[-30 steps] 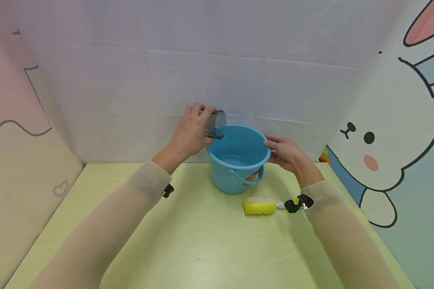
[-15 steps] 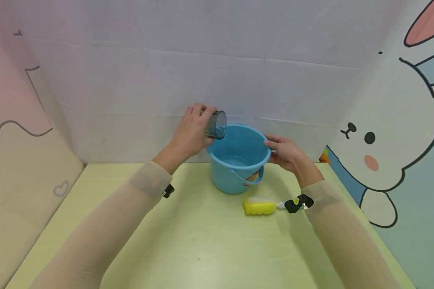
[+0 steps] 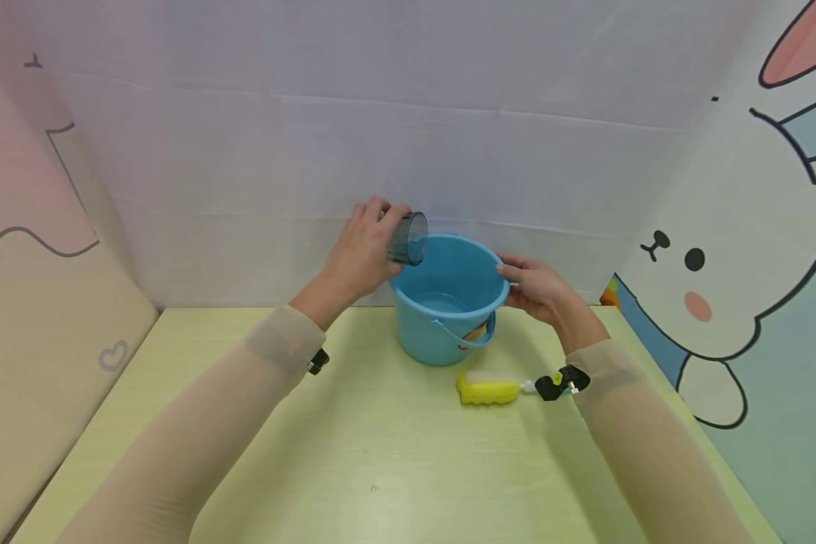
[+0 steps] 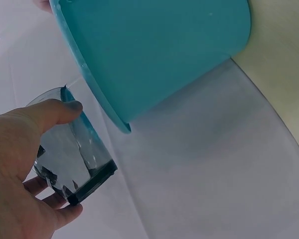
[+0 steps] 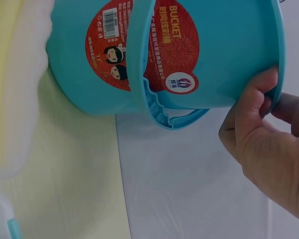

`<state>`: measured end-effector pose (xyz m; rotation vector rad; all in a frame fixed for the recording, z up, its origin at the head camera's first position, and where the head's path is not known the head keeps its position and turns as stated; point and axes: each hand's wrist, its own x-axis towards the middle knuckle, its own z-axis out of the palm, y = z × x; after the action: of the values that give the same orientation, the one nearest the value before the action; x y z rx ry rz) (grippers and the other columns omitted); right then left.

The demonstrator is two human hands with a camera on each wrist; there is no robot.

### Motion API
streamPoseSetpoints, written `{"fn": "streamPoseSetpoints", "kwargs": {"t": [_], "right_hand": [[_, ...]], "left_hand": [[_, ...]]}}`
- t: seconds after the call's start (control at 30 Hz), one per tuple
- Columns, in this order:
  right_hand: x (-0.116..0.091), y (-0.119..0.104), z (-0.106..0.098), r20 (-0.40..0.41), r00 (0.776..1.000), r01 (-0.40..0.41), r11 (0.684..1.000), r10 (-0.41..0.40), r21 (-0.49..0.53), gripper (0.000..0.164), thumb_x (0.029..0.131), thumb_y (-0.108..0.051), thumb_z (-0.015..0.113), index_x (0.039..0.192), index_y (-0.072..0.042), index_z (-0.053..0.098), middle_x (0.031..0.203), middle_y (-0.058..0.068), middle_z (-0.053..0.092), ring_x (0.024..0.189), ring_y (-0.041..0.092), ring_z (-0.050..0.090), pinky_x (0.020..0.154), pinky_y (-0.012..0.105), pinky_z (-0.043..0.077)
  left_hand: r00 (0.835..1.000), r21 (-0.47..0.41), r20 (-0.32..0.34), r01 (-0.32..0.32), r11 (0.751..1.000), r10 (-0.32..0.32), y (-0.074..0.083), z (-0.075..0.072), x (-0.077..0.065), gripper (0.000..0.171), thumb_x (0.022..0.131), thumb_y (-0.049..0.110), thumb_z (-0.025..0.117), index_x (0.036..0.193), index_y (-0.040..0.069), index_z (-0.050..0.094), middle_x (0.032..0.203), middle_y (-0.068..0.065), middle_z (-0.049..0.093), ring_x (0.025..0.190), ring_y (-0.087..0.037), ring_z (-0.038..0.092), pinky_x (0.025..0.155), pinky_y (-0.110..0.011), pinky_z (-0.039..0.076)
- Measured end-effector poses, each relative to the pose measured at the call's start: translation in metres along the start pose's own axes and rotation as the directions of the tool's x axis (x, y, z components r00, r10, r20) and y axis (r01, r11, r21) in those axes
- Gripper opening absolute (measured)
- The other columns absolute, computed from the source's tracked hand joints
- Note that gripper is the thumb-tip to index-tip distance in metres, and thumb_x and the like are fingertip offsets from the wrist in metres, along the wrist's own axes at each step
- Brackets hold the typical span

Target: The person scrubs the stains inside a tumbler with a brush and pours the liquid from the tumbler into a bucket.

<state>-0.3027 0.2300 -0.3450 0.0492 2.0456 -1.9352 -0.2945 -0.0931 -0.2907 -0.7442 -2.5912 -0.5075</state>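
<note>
In the head view my left hand (image 3: 363, 253) grips a clear grey cup (image 3: 409, 239), tipped sideways with its mouth over the left rim of a blue bucket (image 3: 427, 336). The left wrist view shows the thumb and fingers wrapped round the cup (image 4: 89, 142), which seems to hold some liquid. My right hand (image 3: 537, 291) pinches the bucket's right rim. In the right wrist view its fingers (image 5: 256, 94) bend over that rim. The bucket stands upright at the back of the table, with a little water visible at its bottom. Its handle (image 5: 139, 55) hangs down in front.
A yellow and white sponge brush (image 3: 487, 387) lies in front of the bucket, its handle partly behind the right wrist camera. The pale table (image 3: 313, 453) meets a white cloth wall (image 3: 265, 166) at the back. Printed panels (image 3: 693, 302) stand at both sides.
My left hand and the cup have shifted very slightly right and down towards the bucket. The right hand and the bucket look unmoved.
</note>
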Motion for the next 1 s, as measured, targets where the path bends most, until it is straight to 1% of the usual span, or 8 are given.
{"fn": "streamPoseSetpoints", "kwargs": {"t": [0.13, 0.37, 0.63, 1.0], "right_hand": [[0.0002, -0.0001, 0.0002, -0.003, 1.000, -0.003, 1.000, 0.003, 0.006, 0.059, 0.115, -0.021, 0.048, 0.169, -0.011, 0.027, 0.164, 0.019, 0.039, 0.131, 0.037, 0.057, 0.087, 0.030, 0.061], [0.0001, -0.0003, 0.0007, 0.003, 1.000, 0.000, 1.000, 0.000, 0.008, 0.058, 0.115, -0.020, 0.048, 0.169, -0.011, 0.028, 0.163, 0.020, 0.040, 0.129, 0.036, 0.059, 0.087, 0.031, 0.062], [0.0000, 0.0001, 0.0011, 0.011, 1.000, 0.004, 1.000, -0.004, 0.009, 0.058, 0.116, -0.020, 0.047, 0.169, -0.010, 0.027, 0.164, 0.020, 0.039, 0.133, 0.040, 0.056, 0.088, 0.032, 0.062], [0.0009, 0.0008, -0.0005, 0.006, 1.000, -0.005, 1.000, 0.005, 0.014, 0.058, 0.115, -0.020, 0.048, 0.169, -0.011, 0.028, 0.162, 0.020, 0.041, 0.123, 0.032, 0.063, 0.087, 0.030, 0.062]], "left_hand": [[1.000, 0.004, 0.002, 0.001, 1.000, -0.001, 0.0007, 0.0006, 0.0000, 0.085, 0.082, 0.015, 0.093, 0.154, 0.012, 0.049, 0.142, -0.017, 0.048, 0.130, -0.038, 0.045, 0.106, -0.053, 0.047], [1.000, 0.002, -0.007, -0.003, 1.000, 0.003, 0.0007, 0.0011, -0.0002, 0.084, 0.081, 0.013, 0.093, 0.153, 0.012, 0.049, 0.142, -0.017, 0.048, 0.128, -0.038, 0.046, 0.105, -0.053, 0.048], [1.000, 0.005, -0.010, -0.011, 1.000, 0.011, 0.0005, 0.0008, -0.0008, 0.084, 0.081, 0.012, 0.094, 0.153, 0.012, 0.050, 0.142, -0.017, 0.048, 0.128, -0.039, 0.046, 0.104, -0.053, 0.049], [1.000, 0.021, -0.002, -0.023, 1.000, 0.023, 0.0008, 0.0021, 0.0014, 0.084, 0.081, 0.014, 0.094, 0.153, 0.013, 0.049, 0.142, -0.017, 0.048, 0.128, -0.038, 0.046, 0.105, -0.052, 0.049]]}}
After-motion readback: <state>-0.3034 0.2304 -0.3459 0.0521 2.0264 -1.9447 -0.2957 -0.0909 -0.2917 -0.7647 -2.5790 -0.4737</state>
